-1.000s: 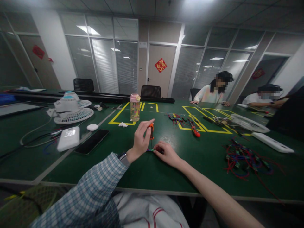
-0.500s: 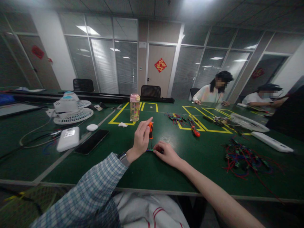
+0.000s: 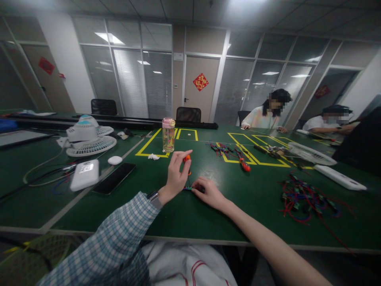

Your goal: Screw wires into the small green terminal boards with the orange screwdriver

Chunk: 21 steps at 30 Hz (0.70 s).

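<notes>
My left hand (image 3: 177, 171) has its fingers around the orange handle of a screwdriver (image 3: 187, 158). The screwdriver stands upright, its thin shaft pointing down at a small green circuit board (image 3: 188, 188) on the table. Whether the tip touches the board is too small to tell. On the right, the fingers of my right hand (image 3: 206, 191) are closed on the board's end, with the hand resting on the table. Much of the handle is hidden behind my left fingers.
A pink-lidded bottle (image 3: 168, 137) stands beyond my left hand. To the left lie a phone (image 3: 114, 178) and a white fan (image 3: 91, 145). Wired boards (image 3: 308, 198) are heaped at right, with a red-handled screwdriver (image 3: 245, 165) farther in. A person (image 3: 269, 113) sits across the table.
My left fingers have shifted around the screwdriver handle, covering more of it. My right hand and the circuit board stay in place.
</notes>
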Each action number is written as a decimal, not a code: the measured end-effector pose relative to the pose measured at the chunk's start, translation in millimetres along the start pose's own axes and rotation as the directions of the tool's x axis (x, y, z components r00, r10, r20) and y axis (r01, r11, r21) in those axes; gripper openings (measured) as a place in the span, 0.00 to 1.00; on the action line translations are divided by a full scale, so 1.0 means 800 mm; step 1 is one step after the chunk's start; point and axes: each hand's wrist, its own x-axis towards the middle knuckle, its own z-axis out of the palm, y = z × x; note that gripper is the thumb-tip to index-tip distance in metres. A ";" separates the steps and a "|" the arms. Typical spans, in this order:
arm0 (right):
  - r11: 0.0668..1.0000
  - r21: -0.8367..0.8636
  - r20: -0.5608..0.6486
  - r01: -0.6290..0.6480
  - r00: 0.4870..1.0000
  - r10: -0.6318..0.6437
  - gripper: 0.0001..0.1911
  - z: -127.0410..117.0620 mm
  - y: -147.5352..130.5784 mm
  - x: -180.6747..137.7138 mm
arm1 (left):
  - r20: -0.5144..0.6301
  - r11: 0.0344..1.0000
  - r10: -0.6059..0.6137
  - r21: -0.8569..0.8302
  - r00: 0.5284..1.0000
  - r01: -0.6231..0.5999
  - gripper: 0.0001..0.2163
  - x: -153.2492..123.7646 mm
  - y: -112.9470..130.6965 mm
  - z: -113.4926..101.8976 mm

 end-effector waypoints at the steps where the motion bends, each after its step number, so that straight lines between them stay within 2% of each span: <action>1: 1.000 -0.003 -0.003 0.002 1.000 -0.002 0.03 0.000 0.000 0.000 | -0.009 1.000 0.016 0.025 1.000 -0.016 0.12 0.000 0.001 0.000; 4: 1.000 0.001 -0.007 0.007 1.000 -0.007 0.03 0.000 0.001 0.000 | 0.003 0.999 0.025 0.038 1.000 -0.026 0.13 0.001 0.001 -0.001; 9: 1.000 0.011 -0.002 0.001 1.000 -0.001 0.03 0.000 0.001 0.000 | 0.051 0.999 -0.006 -0.050 0.999 0.009 0.17 0.000 0.000 0.001; 16: 1.000 0.009 0.000 0.000 1.000 0.000 0.03 0.001 0.002 0.001 | -0.005 0.998 0.036 0.053 0.999 -0.036 0.13 0.002 0.003 0.000; 21: 1.000 0.022 -0.008 0.007 1.000 -0.007 0.03 0.003 0.004 0.000 | 0.056 1.000 0.022 -0.018 0.998 -0.021 0.17 0.001 0.002 0.000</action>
